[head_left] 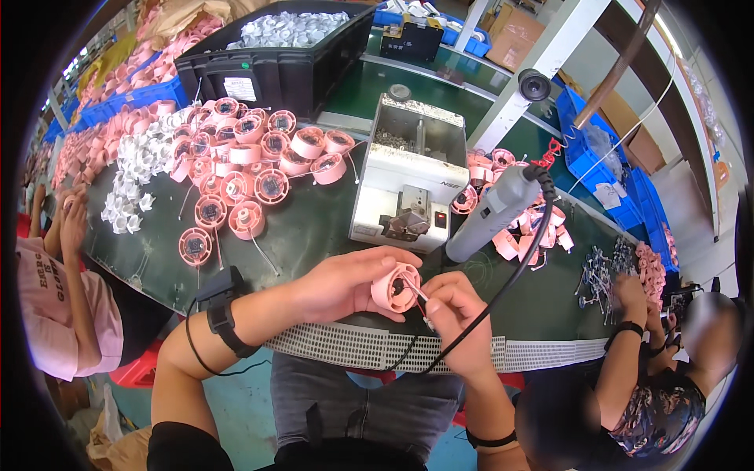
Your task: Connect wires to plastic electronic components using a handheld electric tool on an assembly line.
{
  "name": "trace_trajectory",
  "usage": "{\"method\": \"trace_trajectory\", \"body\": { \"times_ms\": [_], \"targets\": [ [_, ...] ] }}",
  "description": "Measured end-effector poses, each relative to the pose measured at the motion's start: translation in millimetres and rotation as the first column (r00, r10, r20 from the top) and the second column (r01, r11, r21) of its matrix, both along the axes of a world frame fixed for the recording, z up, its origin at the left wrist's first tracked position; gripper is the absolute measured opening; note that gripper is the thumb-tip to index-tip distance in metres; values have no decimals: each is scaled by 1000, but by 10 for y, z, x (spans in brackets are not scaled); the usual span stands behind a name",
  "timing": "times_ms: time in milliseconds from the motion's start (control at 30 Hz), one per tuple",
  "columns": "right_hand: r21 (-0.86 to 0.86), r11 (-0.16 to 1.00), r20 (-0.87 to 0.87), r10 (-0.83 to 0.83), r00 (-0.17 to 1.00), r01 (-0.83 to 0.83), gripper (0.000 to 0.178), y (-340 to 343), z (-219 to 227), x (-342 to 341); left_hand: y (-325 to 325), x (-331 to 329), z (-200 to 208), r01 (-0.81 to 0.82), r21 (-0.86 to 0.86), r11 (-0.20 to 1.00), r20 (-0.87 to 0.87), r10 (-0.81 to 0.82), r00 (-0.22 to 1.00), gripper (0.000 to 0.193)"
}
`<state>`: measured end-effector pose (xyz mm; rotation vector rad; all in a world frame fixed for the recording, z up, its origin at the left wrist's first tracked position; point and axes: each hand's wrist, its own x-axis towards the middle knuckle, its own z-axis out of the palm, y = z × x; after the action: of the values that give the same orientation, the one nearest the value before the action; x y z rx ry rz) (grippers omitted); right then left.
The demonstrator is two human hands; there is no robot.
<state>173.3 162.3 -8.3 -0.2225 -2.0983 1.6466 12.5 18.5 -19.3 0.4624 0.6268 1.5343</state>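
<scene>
My left hand [349, 282] is closed around a round pink plastic housing [385, 293], tilted so its open face turns right. Dark parts show inside that housing. My right hand [459, 318] pinches a thin red and pale strand, apparently wire [421, 297], running into the open face; its exact kind is hard to make out. Just beyond my hands stands a white screw feeder [408, 177] with small screws in its top tray. Right of it, a grey electric screwdriver [496, 210] leans, its black cable looping down past my right hand.
Many pink housings [243, 216] with trailing wires lie left, beside white plastic pieces [129, 188]. A black bin [314, 74] of pale parts stands behind. More pink pieces [538, 235] and wire bundles [601, 282] lie right. A white perforated strip [330, 339] edges the table. Co-workers sit on both sides.
</scene>
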Motion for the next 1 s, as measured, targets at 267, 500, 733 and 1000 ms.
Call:
{"method": "trace_trajectory", "body": {
  "times_ms": [267,500,733,1000],
  "targets": [
    [-6,981,94,-191,977,192,7,-128,70,-19,5,44,-59,-74,-20,997,-63,72,995,35],
    [672,616,-324,-257,911,412,27,-82,107,1,-19,90,33,-267,46,963,-60,270,961,32],
    [7,996,-202,-84,976,87,17,-99,59,-78,-27,63,-32,-274,145,951,-50,284,958,43],
    [-294,945,-64,-169,984,143,15,-252,142,-207,-45,100,28,-231,263,937,1,239,971,50]
  ]
}}
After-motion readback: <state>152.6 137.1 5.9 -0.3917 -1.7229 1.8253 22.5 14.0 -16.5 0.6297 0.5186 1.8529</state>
